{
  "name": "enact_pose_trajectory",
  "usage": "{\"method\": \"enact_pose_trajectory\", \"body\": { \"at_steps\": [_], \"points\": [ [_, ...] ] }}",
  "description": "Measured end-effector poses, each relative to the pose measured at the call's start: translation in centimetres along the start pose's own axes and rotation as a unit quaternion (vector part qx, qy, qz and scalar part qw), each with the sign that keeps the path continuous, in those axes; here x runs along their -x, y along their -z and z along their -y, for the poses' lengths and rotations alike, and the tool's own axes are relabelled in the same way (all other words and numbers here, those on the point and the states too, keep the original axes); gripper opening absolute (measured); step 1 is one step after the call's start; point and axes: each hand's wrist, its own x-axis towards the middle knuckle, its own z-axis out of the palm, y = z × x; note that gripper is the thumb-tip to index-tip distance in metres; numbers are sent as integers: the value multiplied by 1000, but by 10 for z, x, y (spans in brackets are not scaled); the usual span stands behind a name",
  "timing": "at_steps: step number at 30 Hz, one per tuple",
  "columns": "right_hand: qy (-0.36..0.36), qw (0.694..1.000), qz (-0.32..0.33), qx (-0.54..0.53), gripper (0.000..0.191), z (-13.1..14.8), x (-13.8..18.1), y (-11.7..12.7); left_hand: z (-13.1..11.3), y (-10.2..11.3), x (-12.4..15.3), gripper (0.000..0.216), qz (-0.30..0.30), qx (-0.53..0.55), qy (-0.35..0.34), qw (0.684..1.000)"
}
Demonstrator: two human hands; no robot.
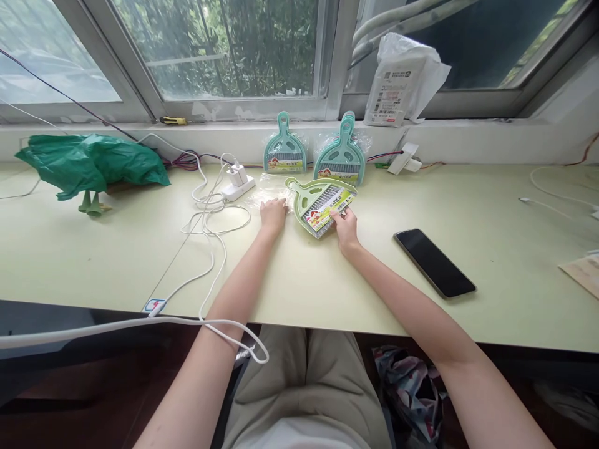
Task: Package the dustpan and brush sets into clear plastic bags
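A light green dustpan [304, 193] with a small grey-bristled brush [322, 202] nested in it is tilted above the table. My right hand [346, 227] is closed on its lower right edge, by the printed card [334, 209]. To the left, my left hand [274, 214] rests on a crumpled clear plastic bag [271, 184], its fingers bent onto the film. Behind stand a wrapped teal dustpan set [283, 146] and a stack of wrapped teal dustpan sets [346, 146], leaning against the wall.
White cables [206, 227] and a power strip with a charger [238, 187] lie left of my hands. A phone [435, 262] lies at right on the table [299, 287]. Green plastic [93, 162] covers something at far left. A white package [397, 81] stands on the sill.
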Motion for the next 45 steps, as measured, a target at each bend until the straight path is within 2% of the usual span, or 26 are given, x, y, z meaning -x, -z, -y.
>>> {"method": "enact_pose_trajectory", "body": {
  "at_steps": [7,11,15,20,27,31,35,39,42,44,45],
  "points": [
    [-3,1000,3,9,32,3,2,0,6,-3,-5,47,-33,33,57,997],
    [-5,1000,1,24,31,3,1,0,4,3,-4,58,-42,-38,79,995],
    [-42,999,7,28,27,3,-2,0,1,9,-1,60,-43,-65,81,994],
    [-56,998,14,1,23,5,-4,1,-5,11,2,57,-65,-41,25,997],
    [-34,999,33,-4,29,7,0,-1,-18,4,6,47,-101,37,-146,983],
    [-21,1000,20,-3,30,5,-1,-1,-25,5,7,43,-105,92,-162,977],
    [-11,1000,15,-22,33,2,-1,0,-29,10,9,44,-130,134,-147,971],
    [-2,999,10,-43,33,3,0,0,-26,12,8,65,-204,179,-85,959],
    [1,999,6,-54,33,3,0,1,-21,9,3,79,-260,251,-7,933],
    [0,998,0,-61,32,3,0,2,-19,5,-2,90,-252,342,47,904],
    [0,998,-2,-63,32,3,-1,2,-18,3,-4,93,-225,403,76,884]
  ]
}}
